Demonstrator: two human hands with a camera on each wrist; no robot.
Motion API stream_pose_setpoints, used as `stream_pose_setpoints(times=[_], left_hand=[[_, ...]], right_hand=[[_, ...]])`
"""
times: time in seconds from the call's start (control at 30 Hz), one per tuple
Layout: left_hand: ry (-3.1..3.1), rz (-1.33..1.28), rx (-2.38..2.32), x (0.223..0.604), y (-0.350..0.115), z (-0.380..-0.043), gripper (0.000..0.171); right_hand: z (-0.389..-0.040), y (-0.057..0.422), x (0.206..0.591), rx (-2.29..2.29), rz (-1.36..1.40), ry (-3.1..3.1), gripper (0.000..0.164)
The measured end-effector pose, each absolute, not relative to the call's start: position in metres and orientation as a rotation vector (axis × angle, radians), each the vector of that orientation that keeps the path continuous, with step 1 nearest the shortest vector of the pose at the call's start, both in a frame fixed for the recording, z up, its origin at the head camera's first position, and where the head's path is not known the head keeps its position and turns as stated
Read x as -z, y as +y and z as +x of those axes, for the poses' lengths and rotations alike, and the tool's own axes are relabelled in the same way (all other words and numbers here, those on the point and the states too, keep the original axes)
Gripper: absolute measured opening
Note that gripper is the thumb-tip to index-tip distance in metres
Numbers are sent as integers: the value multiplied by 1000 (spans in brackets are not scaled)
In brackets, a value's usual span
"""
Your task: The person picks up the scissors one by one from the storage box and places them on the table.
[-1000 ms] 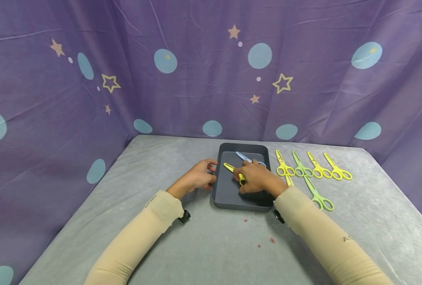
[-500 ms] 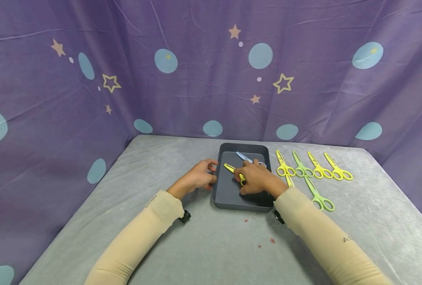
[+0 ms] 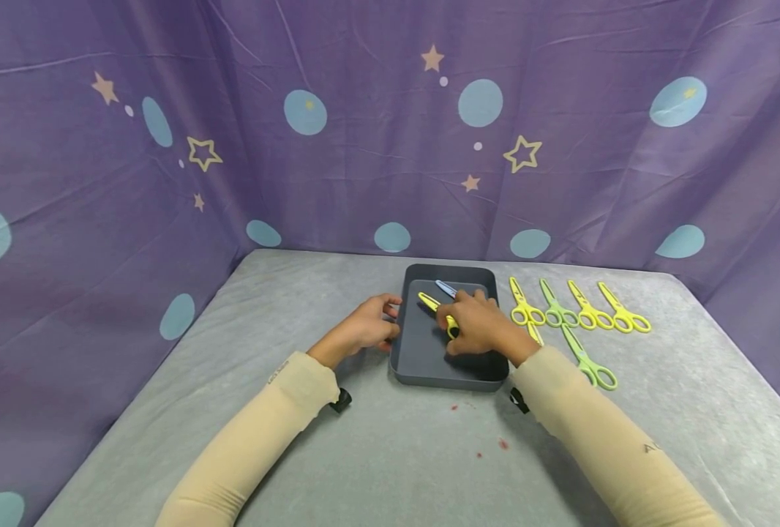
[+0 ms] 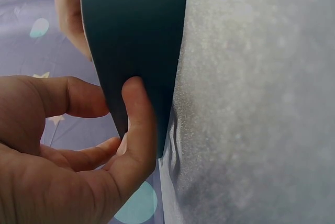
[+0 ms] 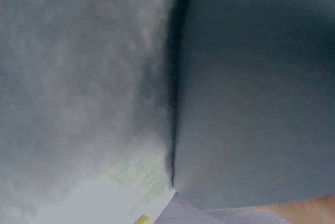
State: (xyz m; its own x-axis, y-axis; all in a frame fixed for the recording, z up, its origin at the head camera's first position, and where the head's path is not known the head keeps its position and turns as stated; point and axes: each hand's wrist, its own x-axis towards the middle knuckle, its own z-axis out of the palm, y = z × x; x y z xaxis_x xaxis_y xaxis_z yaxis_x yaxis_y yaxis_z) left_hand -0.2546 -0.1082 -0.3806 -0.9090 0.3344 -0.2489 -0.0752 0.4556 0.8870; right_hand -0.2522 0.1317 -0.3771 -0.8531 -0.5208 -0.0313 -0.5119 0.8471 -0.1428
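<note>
My right hand [image 3: 474,322] reaches into the dark grey tray [image 3: 452,380] and grips yellow scissors [image 3: 429,301] near the handles, blades pointing to the far left. Light blue scissors [image 3: 445,288] lie behind in the tray, their handles hidden by the right hand. My left hand [image 3: 366,322] is at the tray's left wall. Close up in the left wrist view, one digit of the left hand [image 4: 78,166] lies along the outside of the tray wall [image 4: 133,30] while other fingertips meet its rim. Little of the right hand [image 5: 309,211] shows in its own wrist view.
Right of the tray lie a row of yellow scissors [image 3: 620,311] and green scissors [image 3: 557,307], with more green scissors [image 3: 584,359] in front. Other yellow scissors [image 3: 534,333] are partly hidden by the right arm. A purple curtain [image 3: 364,146] stands behind the grey-covered table [image 3: 390,454].
My right hand has shifted slightly right and away from me inside the tray, carrying the yellow scissors along. More of the blue scissors is covered now. The left hand keeps its place.
</note>
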Motion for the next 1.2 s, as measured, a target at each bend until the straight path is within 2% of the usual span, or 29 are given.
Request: stream_pose_setpoints(times=[0.6,1.2], left_hand=[[2322,218,-1450,381,-108,-255,71],[2323,226,-1442,381,-109,-254,69]], right_hand=[[-239,155,358,240,-922,3028,33],[-221,198,346,322,-825,3096,30]])
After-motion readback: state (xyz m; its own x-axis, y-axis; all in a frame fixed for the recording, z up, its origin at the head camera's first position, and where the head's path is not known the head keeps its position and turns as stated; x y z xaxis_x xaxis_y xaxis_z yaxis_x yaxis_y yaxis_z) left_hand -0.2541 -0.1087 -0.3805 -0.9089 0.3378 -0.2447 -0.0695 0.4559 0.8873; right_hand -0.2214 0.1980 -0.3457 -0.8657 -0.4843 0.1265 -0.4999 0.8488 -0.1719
